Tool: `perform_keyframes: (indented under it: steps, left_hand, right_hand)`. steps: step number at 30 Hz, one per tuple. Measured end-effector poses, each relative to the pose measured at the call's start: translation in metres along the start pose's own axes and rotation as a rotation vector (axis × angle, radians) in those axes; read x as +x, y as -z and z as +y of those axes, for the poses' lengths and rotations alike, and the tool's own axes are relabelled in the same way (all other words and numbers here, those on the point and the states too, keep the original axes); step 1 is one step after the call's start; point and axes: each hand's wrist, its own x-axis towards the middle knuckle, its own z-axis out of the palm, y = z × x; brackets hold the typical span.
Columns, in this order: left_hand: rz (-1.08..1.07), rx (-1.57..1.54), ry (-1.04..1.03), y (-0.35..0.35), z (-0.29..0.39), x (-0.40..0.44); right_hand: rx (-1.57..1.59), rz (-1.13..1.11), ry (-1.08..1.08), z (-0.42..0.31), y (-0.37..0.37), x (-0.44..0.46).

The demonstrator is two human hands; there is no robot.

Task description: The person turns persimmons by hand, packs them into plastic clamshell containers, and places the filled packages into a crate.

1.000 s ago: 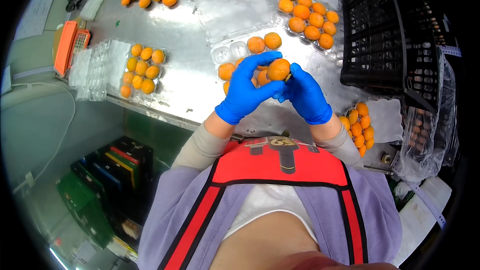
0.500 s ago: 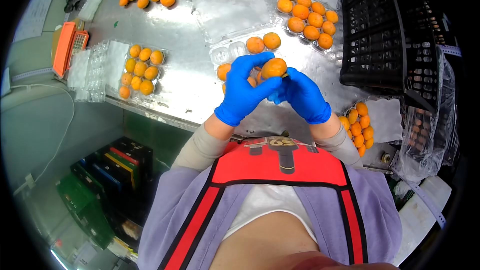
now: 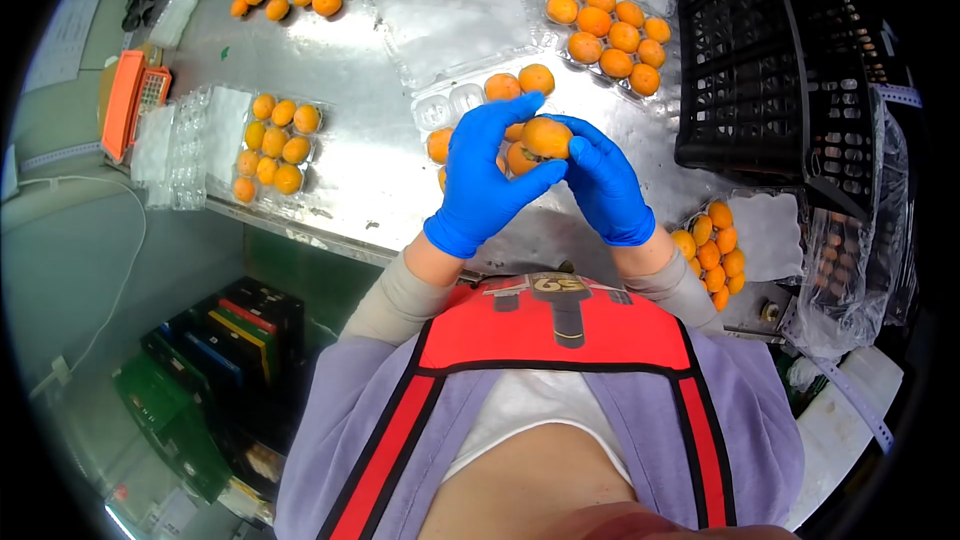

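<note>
On the desk [image 3: 350, 120], head view: a clear tray [image 3: 434, 112], partly hidden, holds several orange fruits [image 3: 536, 78]. Above it, fingers of the right hand [image 3: 607, 185] grasp one rounded fruit [image 3: 546, 137]; those of the left hand [image 3: 483, 180] curve about it, their grip impossible to tell.

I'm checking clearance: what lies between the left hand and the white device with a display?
In the head view: the partly filled tray, then a clear plastic lid.

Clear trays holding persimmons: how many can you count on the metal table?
4: left tray, upper-right tray, lower-right tray, and central tray, partly hidden behind the left hand. The plastic wrap may hide more.
</note>
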Motion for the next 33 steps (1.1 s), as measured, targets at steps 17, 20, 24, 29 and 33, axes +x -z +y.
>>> perform_keyframes:
  steps: [17, 20, 24, 29, 33]
  left_hand:
    - [-0.096, 0.072, -0.063, 0.001, 0.002, 0.006]
    - [-0.086, 0.101, -0.13, -0.001, -0.001, 0.004]
    - [-0.078, 0.036, -0.125, -0.002, 0.001, 0.004]
    - [-0.121, -0.684, 0.23, 0.005, -0.006, 0.002]
    - [-0.238, -0.613, 0.197, 0.008, -0.004, 0.003]
  right_hand:
    - [-0.245, -0.013, 0.078, -0.002, -0.001, 0.002]
    - [-0.247, 0.002, 0.043, -0.002, -0.002, 0.001]
    - [-0.253, 0.039, 0.231, 0.002, -0.003, 0.001]
    - [-0.459, 0.057, 0.455, -0.006, -0.003, 0.0]
    - [-0.705, 0.007, 0.493, -0.015, -0.003, -0.005]
